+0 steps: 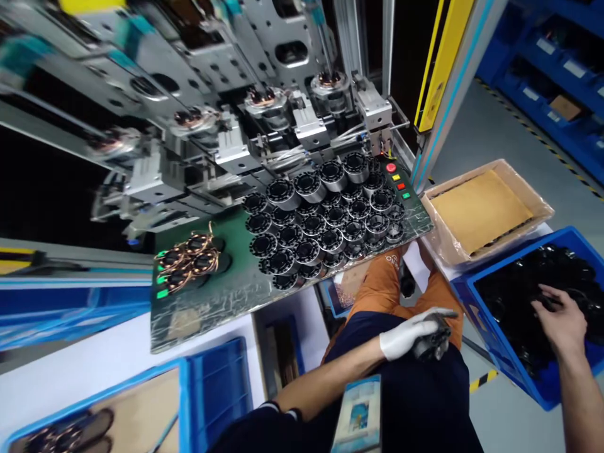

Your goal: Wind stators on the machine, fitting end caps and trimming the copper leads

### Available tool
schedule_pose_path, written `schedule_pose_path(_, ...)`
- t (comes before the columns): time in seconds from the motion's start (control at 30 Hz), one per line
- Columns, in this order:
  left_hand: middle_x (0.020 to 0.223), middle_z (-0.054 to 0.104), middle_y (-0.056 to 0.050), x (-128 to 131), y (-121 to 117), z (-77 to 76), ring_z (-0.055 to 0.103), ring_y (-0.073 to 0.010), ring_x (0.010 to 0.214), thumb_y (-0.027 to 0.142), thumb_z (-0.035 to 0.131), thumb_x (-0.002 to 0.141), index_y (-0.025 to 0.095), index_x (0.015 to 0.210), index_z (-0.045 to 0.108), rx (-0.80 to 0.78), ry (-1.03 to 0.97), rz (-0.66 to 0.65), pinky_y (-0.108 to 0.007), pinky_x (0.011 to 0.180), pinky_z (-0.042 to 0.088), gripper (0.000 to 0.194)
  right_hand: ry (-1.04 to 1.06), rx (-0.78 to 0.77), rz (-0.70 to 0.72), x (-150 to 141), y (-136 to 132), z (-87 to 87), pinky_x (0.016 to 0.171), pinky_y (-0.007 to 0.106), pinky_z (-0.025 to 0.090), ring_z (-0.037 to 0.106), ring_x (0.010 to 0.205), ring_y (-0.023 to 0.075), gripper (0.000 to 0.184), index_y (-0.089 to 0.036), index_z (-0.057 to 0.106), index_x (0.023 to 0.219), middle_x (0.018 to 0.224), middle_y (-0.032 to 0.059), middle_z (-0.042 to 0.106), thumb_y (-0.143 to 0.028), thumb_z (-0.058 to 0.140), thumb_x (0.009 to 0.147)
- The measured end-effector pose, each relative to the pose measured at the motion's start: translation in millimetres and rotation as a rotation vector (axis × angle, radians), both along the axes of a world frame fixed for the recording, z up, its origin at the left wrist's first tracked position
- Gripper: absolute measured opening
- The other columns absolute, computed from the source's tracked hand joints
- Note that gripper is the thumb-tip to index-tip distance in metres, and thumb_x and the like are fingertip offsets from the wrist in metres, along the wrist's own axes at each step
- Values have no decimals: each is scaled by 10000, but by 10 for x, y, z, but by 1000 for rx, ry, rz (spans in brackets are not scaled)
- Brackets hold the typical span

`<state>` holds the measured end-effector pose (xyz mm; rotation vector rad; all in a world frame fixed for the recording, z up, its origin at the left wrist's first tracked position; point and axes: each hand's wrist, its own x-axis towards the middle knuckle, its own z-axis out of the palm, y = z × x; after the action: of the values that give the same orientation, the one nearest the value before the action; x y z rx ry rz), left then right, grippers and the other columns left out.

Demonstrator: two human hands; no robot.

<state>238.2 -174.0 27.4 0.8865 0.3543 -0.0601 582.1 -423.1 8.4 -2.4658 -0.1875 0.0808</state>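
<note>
My left hand [406, 335], in a white glove, is closed around dark plastic parts [431, 340] just above my lap. How many it holds I cannot make out. My bare right hand [564, 318] reaches into a blue bin [476, 308] filled with black plastic parts [523, 283]. Its fingers are curled together at a black piece among the others. On the green worktop [231, 292] stand rows of ring-shaped metal stator cores with black inserts [311, 223], some stacked. Copper-wound stators [191, 261] are grouped at the worktop's left end.
A winding machine [264, 132] with several spindles runs along the back. A plastic-lined carton [481, 207] stands right of the worktop, beside the push buttons [396, 179]. Another blue bin [184, 402] with wound parts is at lower left; blue shelving [552, 69] stands far right.
</note>
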Motion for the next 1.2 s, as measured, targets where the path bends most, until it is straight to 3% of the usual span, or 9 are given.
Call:
schedule_pose_path(0.1, 866, 764, -62, 106, 37, -77, 766, -314, 823, 845, 914, 711, 307, 1079, 800, -48, -57, 25, -481, 757, 630, 662, 14, 167, -81, -104, 186, 136, 833, 541, 590, 715, 873, 302, 535, -226, 801, 1158, 1175, 184, 766, -380, 871, 650)
schedule_pose_path(0.23, 865, 709, -28, 153, 17, 19, 692, -203, 692, 890, 809, 794, 238, 1260, 607, -81, -86, 141, -359, 707, 574, 827, 144, 422, -53, -594, 461, 550, 562, 349, 497, 625, 745, 185, 704, -228, 663, 1275, 1228, 174, 706, -538, 864, 676)
schedule_pose_path(0.33, 1065, 746, -19, 155, -56, 191, 698, -157, 812, 618, 1014, 770, 291, 1301, 515, -73, -91, 236, -303, 801, 564, 798, 388, 525, 138, -1255, 654, 957, 462, 248, 390, 635, 675, 146, 723, -296, 644, 1374, 1253, 104, 731, -564, 901, 753)
schedule_pose_path(0.43, 1194, 750, -22, 182, -115, 383, 755, -181, 945, 492, 1084, 727, 320, 1326, 498, 48, -230, 399, -311, 880, 594, 856, 549, 633, 331, -1831, 964, 1255, 495, 252, 509, 662, 654, 148, 713, -328, 684, 1249, 1067, 10, 744, -649, 981, 686)
schedule_pose_path(0.57, 1107, 720, 19, 188, -97, 605, 767, -162, 910, 388, 1067, 808, 326, 1305, 533, 325, -495, 621, -291, 853, 611, 733, 643, 984, 707, -2102, 1294, 1484, 706, 306, 659, 757, 828, 181, 371, -317, 733, 1214, 1106, 38, 777, -395, 939, 916)
schedule_pose_path(0.73, 1039, 682, 32, 35, 46, 689, 716, -152, 812, 398, 1115, 745, 327, 1234, 571, 387, -522, 516, -299, 778, 593, 734, 383, 671, 829, -2050, 1227, 1652, 954, 393, 675, 793, 1091, 261, 310, -331, 820, 1289, 1198, 54, 816, -235, 858, 997)
schedule_pose_path(0.87, 1039, 684, 22, -76, 90, 669, 733, -175, 846, 489, 1155, 635, 310, 1215, 607, 275, -468, 406, -302, 767, 600, 818, 449, 629, 993, -1943, 1158, 1625, 900, 359, 678, 819, 1056, 243, 385, -316, 800, 1363, 1235, 34, 841, -183, 832, 1004)
schedule_pose_path(1.07, 990, 768, -68, -68, 2, 781, 783, -257, 926, 751, 678, 1053, 250, 1271, 694, -71, -150, 490, -396, 847, 676, 547, 402, 601, 957, -1948, 1208, 1619, 828, 377, 678, 816, 1004, 235, 238, -307, 816, 1289, 1171, 42, 840, -238, 807, 1062)
schedule_pose_path(1.2, 1163, 802, -120, -87, -42, 826, 755, -332, 1259, 798, 599, 1075, 204, 1157, 835, 19, 63, 587, -434, 1137, 637, 644, 273, 471, 917, -2026, 1280, 1712, 888, 395, 664, 793, 1033, 215, 233, -304, 834, 1257, 1173, 22, 823, -173, 782, 1072)
